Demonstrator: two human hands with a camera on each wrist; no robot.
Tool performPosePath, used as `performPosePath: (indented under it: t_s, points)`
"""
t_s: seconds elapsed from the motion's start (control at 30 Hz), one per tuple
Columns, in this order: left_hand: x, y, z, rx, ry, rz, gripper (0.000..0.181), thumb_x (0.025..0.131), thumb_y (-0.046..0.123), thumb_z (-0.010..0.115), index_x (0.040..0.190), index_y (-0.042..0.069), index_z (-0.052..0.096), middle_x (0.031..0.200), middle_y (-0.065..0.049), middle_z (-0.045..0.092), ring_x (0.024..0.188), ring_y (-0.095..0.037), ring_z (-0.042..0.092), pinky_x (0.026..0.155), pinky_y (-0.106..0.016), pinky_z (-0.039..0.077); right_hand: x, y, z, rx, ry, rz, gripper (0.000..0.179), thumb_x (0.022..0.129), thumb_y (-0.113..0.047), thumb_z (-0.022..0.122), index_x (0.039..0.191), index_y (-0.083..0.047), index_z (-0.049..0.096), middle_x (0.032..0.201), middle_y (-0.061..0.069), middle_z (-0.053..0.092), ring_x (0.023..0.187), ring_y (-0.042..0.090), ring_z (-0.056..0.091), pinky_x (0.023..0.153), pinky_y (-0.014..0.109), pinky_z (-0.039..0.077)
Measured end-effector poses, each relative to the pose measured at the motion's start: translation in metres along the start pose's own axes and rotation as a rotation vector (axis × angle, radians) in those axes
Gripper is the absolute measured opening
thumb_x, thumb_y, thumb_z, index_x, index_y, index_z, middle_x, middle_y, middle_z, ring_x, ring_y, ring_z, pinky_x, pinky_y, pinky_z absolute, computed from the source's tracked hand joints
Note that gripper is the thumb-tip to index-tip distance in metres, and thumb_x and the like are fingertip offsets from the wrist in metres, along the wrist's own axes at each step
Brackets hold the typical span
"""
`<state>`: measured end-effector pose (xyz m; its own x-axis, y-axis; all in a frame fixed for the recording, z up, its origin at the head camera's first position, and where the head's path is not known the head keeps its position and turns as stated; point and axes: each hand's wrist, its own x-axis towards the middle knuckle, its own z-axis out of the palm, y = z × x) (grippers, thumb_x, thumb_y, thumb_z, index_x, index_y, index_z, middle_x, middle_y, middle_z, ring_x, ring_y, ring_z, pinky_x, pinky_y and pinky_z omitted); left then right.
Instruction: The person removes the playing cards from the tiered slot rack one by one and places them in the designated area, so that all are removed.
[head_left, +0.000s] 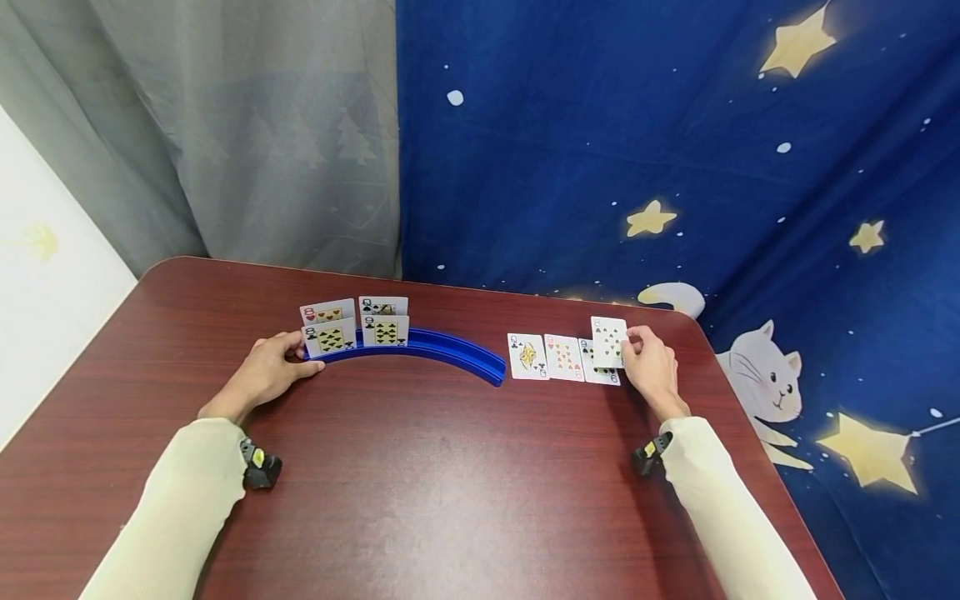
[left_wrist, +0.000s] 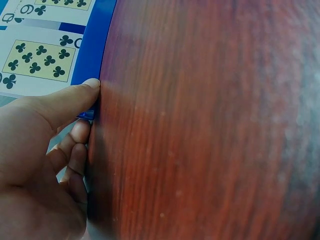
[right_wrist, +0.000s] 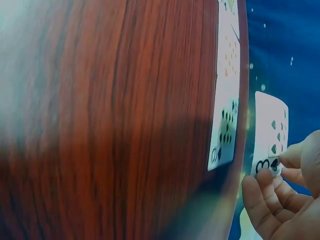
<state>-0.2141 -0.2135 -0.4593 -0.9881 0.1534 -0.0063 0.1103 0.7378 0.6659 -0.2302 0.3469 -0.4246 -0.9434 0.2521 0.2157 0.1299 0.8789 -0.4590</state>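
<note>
On the brown table [head_left: 420, 500] sits the curved blue rack [head_left: 450, 348], its left end pinched between the thumb and fingers of my left hand [head_left: 266, 371]. Well to the right of the rack, my right hand [head_left: 651, 367] pinches an eight of spades [head_left: 606, 337] near one corner. Four cards [head_left: 386, 332] stand toward the rack's left end as two overlapping pairs; three flat cards [head_left: 564, 358] form a row just beside its right end, the rightmost partly hidden by the held eight.
</note>
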Motion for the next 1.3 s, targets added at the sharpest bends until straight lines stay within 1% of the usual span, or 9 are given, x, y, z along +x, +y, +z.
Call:
performPosePath:
  t_s: [0.17,0.27,0.47,0.6,0.87,1.1,1.3]
  points:
    - [-0.001,0.0,0.0,-0.005,0.008,0.005,0.033,0.09,0.019,0.073,0.111,-0.003,0.06,0.097,-0.015,0.059,0.093,-0.029,0.05,0.081,-0.041,0.038,0.0,0.011,-0.006,-0.038,-0.051,0.026,0.038,0.095,-0.025,0.06,0.126,-0.003,0.061,0.102,0.019,0.07,0.098,0.041,0.063,0.085,0.055,0.044]
    - [-0.001,0.0,0.0,-0.006,0.007,0.006,0.033,0.091,0.019,0.073,0.112,-0.003,0.06,0.097,-0.015,0.059,0.093,-0.029,0.051,0.081,-0.041,0.038,0.0,0.017,-0.008,-0.064,-0.075,0.042,0.042,0.095,-0.028,0.06,0.127,-0.002,0.06,0.106,0.021,0.069,0.102,0.042,0.062,0.087,0.056,0.044]
    - [-0.001,0.001,-0.001,-0.004,0.001,0.004,0.032,0.091,0.02,0.072,0.111,-0.003,0.06,0.099,-0.016,0.058,0.094,-0.03,0.05,0.082,-0.043,0.039,0.0,0.028,-0.01,-0.103,-0.091,0.095,0.043,0.095,-0.03,0.06,0.128,-0.003,0.06,0.112,0.021,0.068,0.106,0.044,0.06,0.09,0.057,0.043]
    - [-0.001,0.001,-0.001,-0.008,-0.002,-0.001,0.034,0.091,0.019,0.072,0.113,-0.004,0.059,0.1,-0.017,0.058,0.096,-0.031,0.05,0.083,-0.045,0.039,0.001,0.033,-0.012,-0.118,-0.105,0.111,0.043,0.095,-0.029,0.06,0.128,-0.003,0.06,0.115,0.022,0.067,0.108,0.045,0.059,0.09,0.057,0.044]
    - [-0.001,0.001,0.0,-0.006,-0.003,-0.005,0.034,0.091,0.02,0.072,0.113,-0.003,0.059,0.103,-0.018,0.058,0.099,-0.033,0.047,0.086,-0.048,0.038,0.0,0.037,-0.011,-0.123,-0.121,0.14,0.042,0.095,-0.028,0.061,0.128,-0.003,0.061,0.12,0.022,0.066,0.111,0.047,0.058,0.09,0.058,0.044]
    - [0.0,0.0,0.0,-0.009,0.0,0.003,0.036,0.091,0.02,0.072,0.114,-0.004,0.059,0.101,-0.018,0.059,0.096,-0.032,0.051,0.084,-0.046,0.04,-0.003,0.038,-0.007,-0.14,-0.143,0.188,0.044,0.095,-0.029,0.059,0.13,-0.003,0.06,0.124,0.023,0.064,0.112,0.045,0.058,0.091,0.057,0.044]
    - [0.0,0.0,0.0,-0.01,0.002,0.004,0.036,0.091,0.02,0.073,0.114,-0.004,0.059,0.1,-0.018,0.059,0.095,-0.032,0.051,0.083,-0.045,0.04,-0.005,0.037,-0.003,-0.187,-0.157,0.215,0.043,0.095,-0.029,0.056,0.133,-0.009,0.058,0.128,0.026,0.06,0.104,0.049,0.059,0.082,0.059,0.045]
